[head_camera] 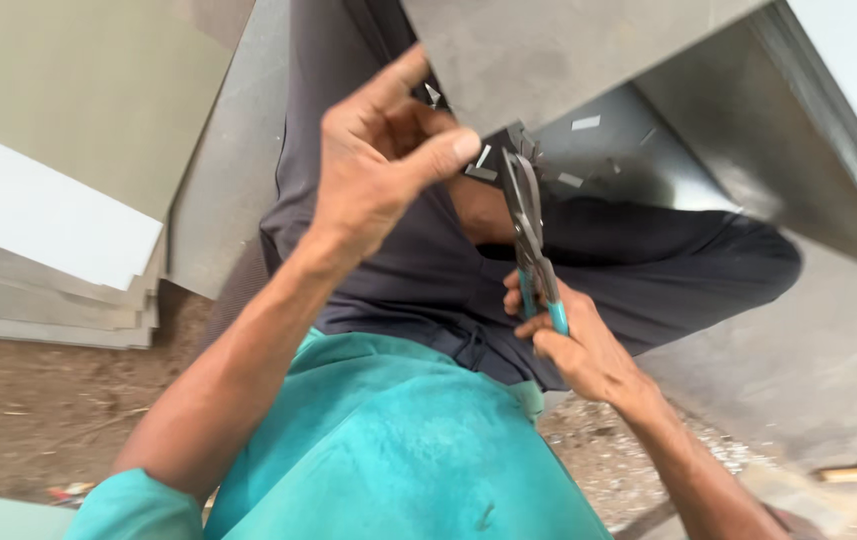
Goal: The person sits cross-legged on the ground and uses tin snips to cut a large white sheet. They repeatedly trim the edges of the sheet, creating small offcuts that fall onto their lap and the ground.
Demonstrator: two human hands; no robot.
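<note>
we are in the cutting step: our right hand (588, 350) has its fingers closed around the teal handles of the snips (528, 225), and the blades point up to the corner of the grey sheet (548, 50) over our lap. our left hand (378, 165) is near this corner, fingers half curled, thumb and forefinger pinched close; we cannot tell if they hold a scrap. small offcuts (573, 150) lie around. we judge the next move needs the sheet edge steady between the blades.
</note>
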